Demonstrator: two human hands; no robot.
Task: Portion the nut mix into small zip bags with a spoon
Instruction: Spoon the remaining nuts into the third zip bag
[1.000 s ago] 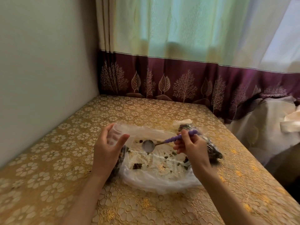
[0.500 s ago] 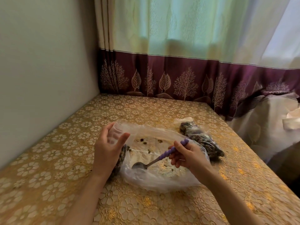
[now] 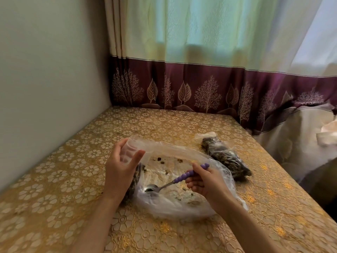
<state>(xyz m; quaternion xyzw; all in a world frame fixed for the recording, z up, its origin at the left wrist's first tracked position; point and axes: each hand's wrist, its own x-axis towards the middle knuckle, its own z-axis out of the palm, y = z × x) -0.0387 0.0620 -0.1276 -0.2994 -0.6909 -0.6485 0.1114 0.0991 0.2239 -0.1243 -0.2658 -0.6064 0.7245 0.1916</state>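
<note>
Since a second ago the spoon [image 3: 165, 185] has come down from mid-air, and its bowl is now sitting low inside the big plastic bag [image 3: 182, 203], near the front left; the right hand [image 3: 206, 181] is gripping the ribbed purple handle, fingers curled round it, just right of the bowl; the left hand [image 3: 121, 170] is holding the small zip bag [image 3: 132, 150] upright by its open mouth, thumb and fingers curled round the clear plastic, touching the big bag's left edge; dark nut mix is showing in the small bag below that hand; scattered nut bits [image 3: 162, 162] are lying further in; a filled bag [image 3: 224, 157] is lying beyond the right hand on the gold flowered tablecloth [image 3: 54, 189]; no writing is readable anywhere; the curtain [image 3: 200, 84] is hanging at the back.
</note>
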